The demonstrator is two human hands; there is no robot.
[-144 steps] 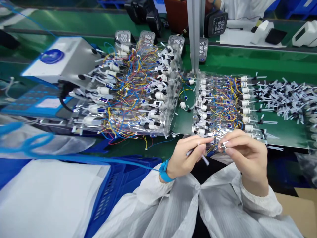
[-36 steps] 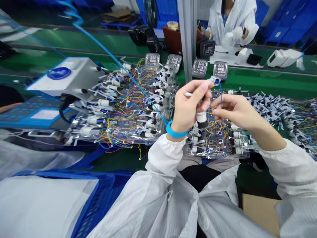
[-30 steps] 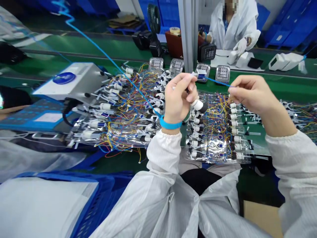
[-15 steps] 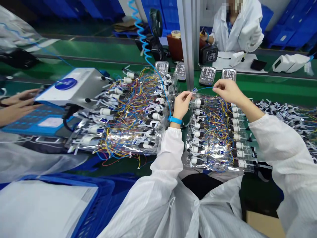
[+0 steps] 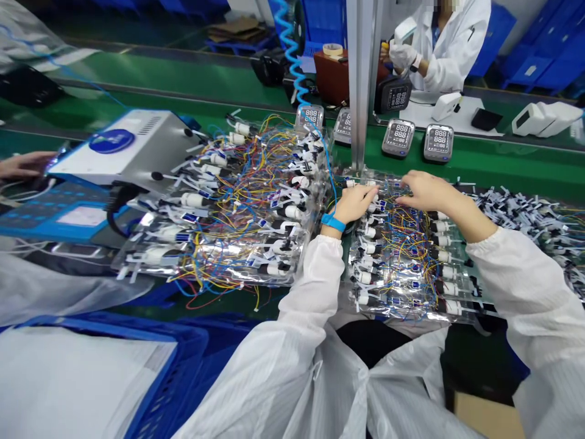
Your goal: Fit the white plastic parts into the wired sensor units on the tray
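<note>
My left hand [image 5: 359, 201], with a blue wrist strap [image 5: 333, 221], reaches to the far end of a clear plastic tray [image 5: 406, 308]. The tray holds rows of small white-and-black cylinder parts with red, yellow and blue wires. The left fingers curl over one such part [image 5: 365, 183] at the tray's far left corner. My right hand [image 5: 423, 190] is beside it at the far edge, fingertips bent down and pinched on that part's wire among the others. Both white sleeves stretch over the tray.
A stack of filled trays [image 5: 237, 207] lies left, beside a grey machine [image 5: 123, 146] and a blue device [image 5: 55, 213] where another person's hand [image 5: 22, 164] rests. Metal post [image 5: 361, 85], display units [image 5: 400, 135], loose tube pieces [image 5: 525, 204], blue crate [image 5: 183, 378]; a co-worker [image 5: 439, 42] sits opposite.
Both hands held a wired cylinder part up near me, drew its blue wire out sideways, then carried it forward and down onto the far end of the tray.
</note>
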